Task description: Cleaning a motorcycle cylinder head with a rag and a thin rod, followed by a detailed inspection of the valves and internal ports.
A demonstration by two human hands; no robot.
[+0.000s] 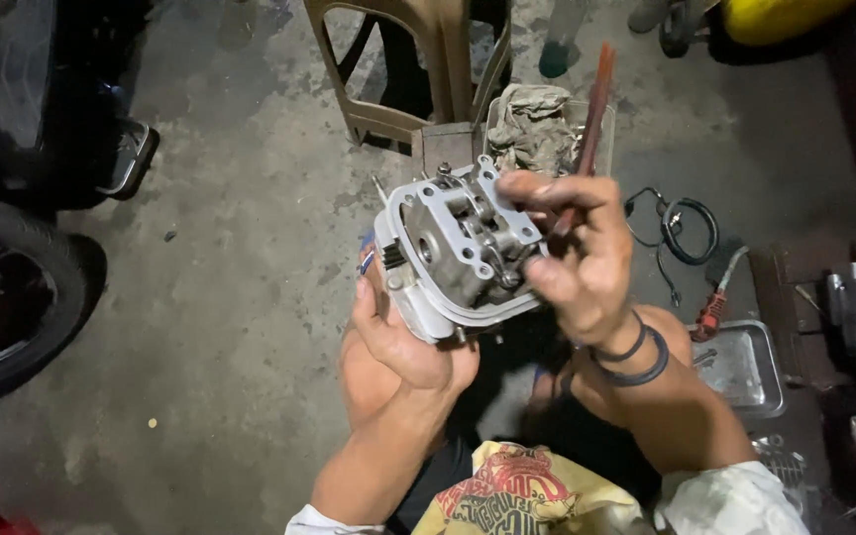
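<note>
Left hand (403, 342) is cupping the cylinder head (453, 253) from below and behind, palm up, fingers curled round its pale outer casing, thumb lying along the near edge. The head is sitting tilted in that grip, open face turned up toward the camera, rocker parts and bolt bosses showing inside. It is being held in the air above the person's knees, over the concrete floor (240, 297).

Right hand (572, 258) is closing round a thin reddish tool (591, 119), fingers pinched on its lower shaft, the upper end sticking up and away past the head's right side. The lower tip is hidden behind the fingers; cannot tell whether it is touching the head. Fingertips are lying right against the head's right edge. Two dark bands are circling the right wrist.

Just beyond the head, a clear tub (547, 124) holding a grey rag (532, 124) is sitting on the floor, beside a brown plastic chair (418, 69). Right of the head, black cable (686, 233) is lying coiled; nearer, a metal tray (745, 367) is resting by the right forearm. Far left of the head, a tyre (12, 297) is standing at the frame edge.
</note>
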